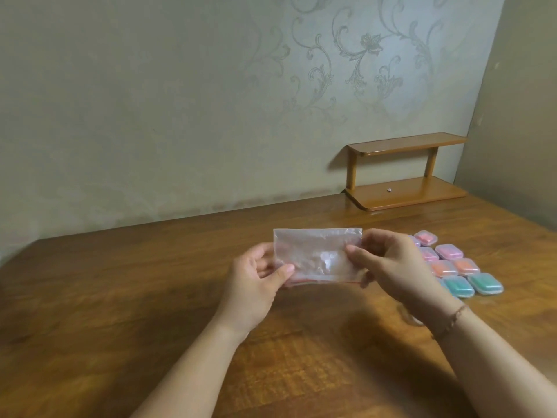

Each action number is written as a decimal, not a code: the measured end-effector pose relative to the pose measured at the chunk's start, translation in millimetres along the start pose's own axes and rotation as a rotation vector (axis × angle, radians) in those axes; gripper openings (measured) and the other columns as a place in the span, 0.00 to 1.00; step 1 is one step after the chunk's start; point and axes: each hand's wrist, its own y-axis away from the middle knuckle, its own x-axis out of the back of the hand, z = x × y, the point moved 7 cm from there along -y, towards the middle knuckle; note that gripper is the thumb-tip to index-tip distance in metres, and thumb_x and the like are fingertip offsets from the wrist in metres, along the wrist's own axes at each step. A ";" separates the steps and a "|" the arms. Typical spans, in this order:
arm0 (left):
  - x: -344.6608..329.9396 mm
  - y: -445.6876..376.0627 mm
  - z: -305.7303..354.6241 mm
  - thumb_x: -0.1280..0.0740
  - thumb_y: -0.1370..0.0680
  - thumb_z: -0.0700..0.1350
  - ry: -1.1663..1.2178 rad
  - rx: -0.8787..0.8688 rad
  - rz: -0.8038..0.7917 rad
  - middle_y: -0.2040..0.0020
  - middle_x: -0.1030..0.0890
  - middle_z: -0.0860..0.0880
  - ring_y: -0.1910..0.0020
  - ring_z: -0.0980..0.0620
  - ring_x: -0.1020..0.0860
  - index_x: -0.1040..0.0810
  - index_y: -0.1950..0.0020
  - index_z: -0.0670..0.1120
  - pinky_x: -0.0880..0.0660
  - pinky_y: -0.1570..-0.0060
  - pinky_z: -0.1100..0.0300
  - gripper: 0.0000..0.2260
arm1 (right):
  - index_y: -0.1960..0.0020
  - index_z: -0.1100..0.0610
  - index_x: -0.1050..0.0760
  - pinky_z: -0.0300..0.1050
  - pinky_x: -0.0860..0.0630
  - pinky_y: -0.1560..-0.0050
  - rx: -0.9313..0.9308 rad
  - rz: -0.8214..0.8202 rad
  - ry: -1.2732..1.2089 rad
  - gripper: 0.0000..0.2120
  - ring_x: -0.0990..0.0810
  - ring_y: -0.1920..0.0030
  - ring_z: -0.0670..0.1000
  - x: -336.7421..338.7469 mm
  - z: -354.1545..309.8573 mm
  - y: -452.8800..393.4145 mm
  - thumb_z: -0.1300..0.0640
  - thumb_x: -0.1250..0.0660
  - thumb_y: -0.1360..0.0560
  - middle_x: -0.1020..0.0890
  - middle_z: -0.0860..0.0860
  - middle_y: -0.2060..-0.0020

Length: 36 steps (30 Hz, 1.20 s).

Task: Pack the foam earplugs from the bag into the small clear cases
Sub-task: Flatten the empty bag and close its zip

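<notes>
Both hands hold a clear plastic bag up above the middle of the wooden table, stretched flat between them with its red-lined zip edge at the bottom. The left hand pinches the bag's lower left corner between thumb and curled fingers; the right hand pinches its right edge the same way, so each grip is closed on the bag rather than spread. The bag looks flat and see-through, and no foam earplugs can be made out inside it; a faint pinkish tint shows near the bottom edge, but it is too blurred to say whether that is contents or only the zip strip. On the table to the right, just beyond the right hand, lies a cluster of small clear cases, lids down, showing pink, orange and teal inside, so they appear already filled; some are partly hidden behind the hand. Judging from this, the packing seems essentially done, with the emptied bag the only thing left to set aside. A small wooden shelf stands against the far wall.
</notes>
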 end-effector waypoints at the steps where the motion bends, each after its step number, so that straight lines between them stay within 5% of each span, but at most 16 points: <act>1: -0.5 0.4 5.0 0.28 0.24 0.39 0.008 -0.005 0.016 0.53 0.14 0.51 0.55 0.53 0.15 0.21 0.40 0.48 0.18 0.54 0.58 0.13 | 0.55 0.59 0.20 0.54 0.18 0.64 0.024 0.005 0.034 0.04 0.17 0.65 0.53 7.1 -5.9 2.4 0.59 0.31 0.25 0.16 0.54 0.64; 5: -23.0 -0.2 34.8 0.30 0.22 0.39 0.008 -0.090 -0.051 0.59 0.14 0.49 0.65 0.51 0.17 0.18 0.49 0.46 0.20 0.62 0.57 0.04 | 0.57 0.57 0.21 0.53 0.20 0.67 0.132 0.002 0.147 0.04 0.17 0.68 0.55 49.9 -29.5 26.1 0.57 0.32 0.24 0.16 0.54 0.65; 9: -90.0 14.6 77.5 0.31 0.22 0.35 0.017 -0.221 -0.314 0.66 0.20 0.50 0.71 0.53 0.23 0.20 0.56 0.45 0.24 0.70 0.60 0.06 | 0.49 0.59 0.22 0.48 0.22 0.70 0.180 0.024 0.026 0.07 0.19 0.67 0.52 112.4 -37.7 88.3 0.58 0.33 0.26 0.17 0.53 0.64; 12: -159.4 40.5 106.9 0.30 0.22 0.39 -0.013 -0.315 -0.527 0.63 0.21 0.51 0.68 0.54 0.22 0.20 0.55 0.47 0.25 0.69 0.62 0.04 | 0.50 0.58 0.23 0.40 0.25 0.74 0.179 0.240 -0.067 0.07 0.23 0.71 0.46 172.1 -30.9 147.9 0.61 0.32 0.28 0.19 0.49 0.68; 15: -222.4 74.2 127.1 0.28 0.26 0.47 -0.055 -0.396 -0.581 0.61 0.19 0.53 0.64 0.52 0.20 0.20 0.51 0.51 0.21 0.63 0.56 0.06 | 0.54 0.54 0.22 0.32 0.30 0.74 0.093 0.451 -0.089 0.05 0.26 0.72 0.43 223.6 -8.9 212.3 0.61 0.33 0.29 0.20 0.47 0.69; 19: -294.0 149.6 141.0 0.28 0.27 0.40 0.050 -0.426 -0.736 0.63 0.18 0.50 0.66 0.48 0.19 0.21 0.53 0.50 0.20 0.63 0.54 0.07 | 0.56 0.56 0.22 0.33 0.32 0.75 -0.010 0.638 -0.137 0.04 0.32 0.74 0.43 267.7 28.4 295.3 0.61 0.36 0.28 0.26 0.47 0.71; 22: -338.9 205.6 110.2 0.28 0.27 0.39 0.062 -0.356 -0.828 0.62 0.18 0.50 0.64 0.46 0.18 0.22 0.53 0.51 0.19 0.60 0.52 0.08 | 0.55 0.56 0.23 0.34 0.28 0.73 -0.103 0.724 -0.258 0.03 0.27 0.73 0.43 290.8 77.0 350.1 0.59 0.34 0.28 0.22 0.46 0.70; 25: -377.6 237.8 39.5 0.28 0.27 0.40 0.032 -0.131 -0.797 0.63 0.18 0.51 0.63 0.47 0.18 0.20 0.55 0.51 0.19 0.58 0.50 0.06 | 0.56 0.54 0.20 0.33 0.23 0.66 -0.273 0.716 -0.312 0.14 0.22 0.66 0.45 298.2 145.3 394.9 0.48 0.23 0.37 0.20 0.50 0.63; 29: -422.1 262.8 -52.3 0.31 0.22 0.45 -0.173 0.154 -0.867 0.52 0.19 0.55 0.56 0.56 0.21 0.22 0.46 0.51 0.28 0.59 0.72 0.06 | 0.52 0.60 0.20 0.42 0.29 0.70 -0.615 0.759 -0.340 0.24 0.29 0.66 0.54 289.9 251.8 446.8 0.46 0.19 0.39 0.26 0.60 0.62; 33: -456.8 273.8 -117.4 0.37 0.18 0.45 -0.394 0.256 -1.027 0.35 0.24 0.50 0.44 0.56 0.27 0.27 0.33 0.48 0.33 0.49 0.67 0.14 | 0.50 0.66 0.23 0.38 0.34 0.79 -0.909 0.837 -0.131 0.04 0.31 0.76 0.52 270.9 338.1 468.8 0.65 0.34 0.23 0.26 0.57 0.71; 36: -466.3 281.3 -151.8 0.38 0.19 0.43 -0.537 0.300 -1.096 0.35 0.23 0.47 0.47 0.54 0.28 0.26 0.34 0.47 0.33 0.49 0.64 0.13 | 0.53 0.63 0.24 0.40 0.32 0.78 -1.080 0.727 -0.043 0.08 0.25 0.77 0.54 231.1 391.2 468.1 0.68 0.42 0.24 0.22 0.58 0.77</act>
